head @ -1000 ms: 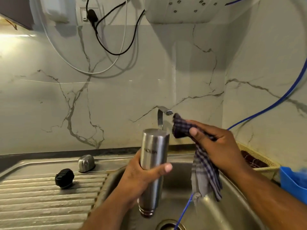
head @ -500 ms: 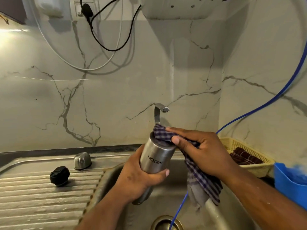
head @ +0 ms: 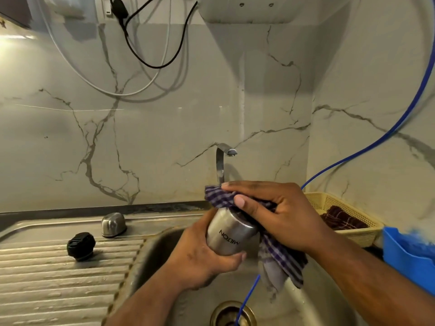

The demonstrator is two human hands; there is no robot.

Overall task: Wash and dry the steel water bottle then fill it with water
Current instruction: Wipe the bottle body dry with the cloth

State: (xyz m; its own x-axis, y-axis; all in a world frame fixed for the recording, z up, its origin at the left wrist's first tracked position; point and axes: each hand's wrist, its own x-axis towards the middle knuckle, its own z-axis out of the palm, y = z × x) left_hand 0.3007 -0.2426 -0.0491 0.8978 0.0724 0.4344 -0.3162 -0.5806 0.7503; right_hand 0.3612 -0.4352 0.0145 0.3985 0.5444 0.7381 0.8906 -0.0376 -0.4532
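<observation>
The steel water bottle [head: 227, 235] is held over the sink, tilted with its base end up and its logo upside down. My left hand [head: 200, 257] grips its body from the left. My right hand [head: 280, 215] holds a purple checked cloth [head: 280, 260] and presses it over the bottle's upper end; the rest of the cloth hangs down into the basin. The bottle's lower part is hidden behind my left hand. A black stopper [head: 81, 246] and a steel cap [head: 113, 224] lie on the draining board to the left.
The steel sink [head: 153, 260] has a drain [head: 231, 314] below my hands and a ribbed draining board [head: 58, 278] on the left. A tap [head: 222, 161] stands behind the bottle. A thin blue tube [head: 367, 149] runs into the drain. A yellow basket [head: 346, 215] and blue container [head: 409, 255] sit right.
The bottle went from upright to tilted and lower toward the basin. My right hand brought the cloth from beside the bottle onto its upper end and now covers it.
</observation>
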